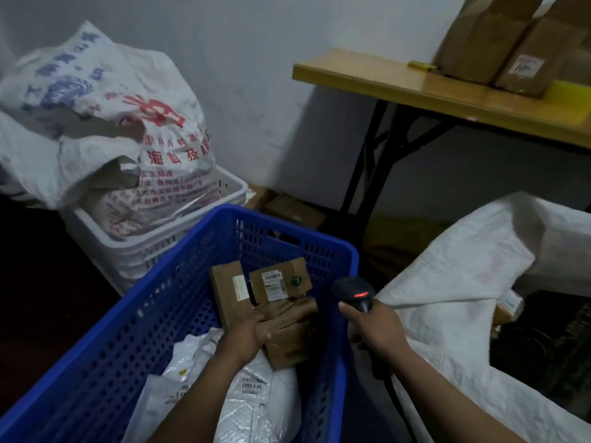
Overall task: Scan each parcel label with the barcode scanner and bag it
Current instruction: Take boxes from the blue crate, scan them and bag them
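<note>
I have the left hand (246, 334) down inside the blue crate (179, 302), fingers wrapped over the near edge of a cardboard parcel (287, 340); it lies in the middle of the crate among other brown boxes, with white poly mailers (256, 398) heaped nearer to me. The right hand (375, 327) is clamped round the grip of the barcode scanner (355, 294), just right of the crate's rim; its red light is lit and the head points far and left, toward the boxes.

One label (274, 285) faces up on the box just beyond my left hand. I cannot tell whether the parcel I hold shows its own. As I judge it, the step is to present and scan; best to lift the parcel free of its neighbours, turn its label flat toward the scanner, and hold it steady so the beam crosses one barcode only, not the box behind. The white sack (454, 282) gapes on the right, close by for bagging afterwards.
</note>
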